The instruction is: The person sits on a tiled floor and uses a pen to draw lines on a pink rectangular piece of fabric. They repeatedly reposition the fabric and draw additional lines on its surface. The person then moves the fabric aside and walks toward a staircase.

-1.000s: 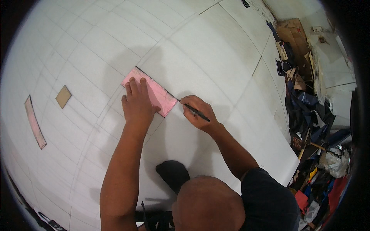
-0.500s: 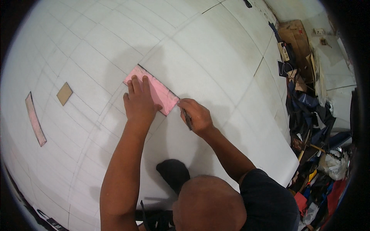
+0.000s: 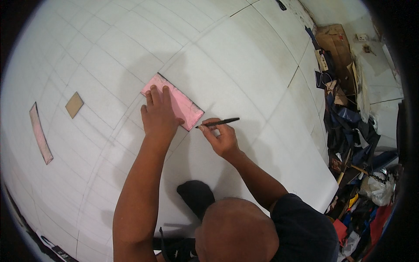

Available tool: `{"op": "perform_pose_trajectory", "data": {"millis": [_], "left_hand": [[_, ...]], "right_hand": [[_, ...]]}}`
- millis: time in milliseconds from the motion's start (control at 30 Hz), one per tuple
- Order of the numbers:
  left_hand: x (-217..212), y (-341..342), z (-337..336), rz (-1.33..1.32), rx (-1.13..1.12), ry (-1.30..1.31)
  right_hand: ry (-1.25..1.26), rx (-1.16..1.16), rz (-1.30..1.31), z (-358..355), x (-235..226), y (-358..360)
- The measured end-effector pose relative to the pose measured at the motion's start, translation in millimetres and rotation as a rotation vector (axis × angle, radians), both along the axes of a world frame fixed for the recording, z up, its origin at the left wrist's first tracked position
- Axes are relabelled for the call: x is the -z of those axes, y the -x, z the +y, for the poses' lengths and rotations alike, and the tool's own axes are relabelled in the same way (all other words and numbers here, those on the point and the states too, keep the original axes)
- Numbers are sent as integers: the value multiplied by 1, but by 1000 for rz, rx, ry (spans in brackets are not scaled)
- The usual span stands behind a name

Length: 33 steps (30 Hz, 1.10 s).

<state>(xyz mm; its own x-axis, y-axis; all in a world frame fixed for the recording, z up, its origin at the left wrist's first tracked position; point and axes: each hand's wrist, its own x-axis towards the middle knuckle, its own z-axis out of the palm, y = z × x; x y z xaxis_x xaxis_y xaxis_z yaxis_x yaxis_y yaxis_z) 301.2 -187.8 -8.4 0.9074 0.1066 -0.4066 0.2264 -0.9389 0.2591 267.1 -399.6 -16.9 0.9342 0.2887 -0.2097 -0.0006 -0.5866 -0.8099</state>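
Observation:
My left hand (image 3: 158, 117) lies with fingers spread on a pink rectangular template (image 3: 188, 110), pressing it against a large white sheet (image 3: 270, 157). Dark edges show along the template's far right side. Pinched in my right hand (image 3: 224, 140) is a slim black pen (image 3: 226, 122), its tip close to the template's near right corner and its back end pointing right. Whether the tip touches the sheet I cannot tell. Long pencil-like lines form a grid across the sheet, and one runs up to the template.
Left of my hands lie a tan diamond-shaped piece (image 3: 74, 105) and a narrow, curved pink strip (image 3: 41, 134). Along the right side is a heap of dark fabric scraps (image 3: 349, 126) and plastic bags, with a cardboard box (image 3: 336, 48) behind. A dark-socked foot (image 3: 196, 197) rests on the sheet.
My right hand has shifted the pen tip from the template's right corner toward its near edge. The pen has swung from pointing down to pointing right. My left hand stays on the template.

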Motion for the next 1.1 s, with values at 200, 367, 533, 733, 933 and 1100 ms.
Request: {"op": "perform_pose_trajectory", "data": {"millis": [200,367,533,733,933,1100], "left_hand": [[-1,0,0,3,12,-14],[0,0,-1,0,23,-28],[-2,0,-1,5,19,-44],[-1,2,0,-22,14,-17],[-1,3,1,-44,-10,23],[0,3,1,-39,-8,19]], "right_hand": [[-50,-4,18,5,5,0],[10,-35,-115,3,15,-1],[145,162,-38,1,5,-17],[-25,49,-258,18,8,-19],[-46,-97,-402,35,16,-30],[-8,-137,-375,29,10,-33]]}}
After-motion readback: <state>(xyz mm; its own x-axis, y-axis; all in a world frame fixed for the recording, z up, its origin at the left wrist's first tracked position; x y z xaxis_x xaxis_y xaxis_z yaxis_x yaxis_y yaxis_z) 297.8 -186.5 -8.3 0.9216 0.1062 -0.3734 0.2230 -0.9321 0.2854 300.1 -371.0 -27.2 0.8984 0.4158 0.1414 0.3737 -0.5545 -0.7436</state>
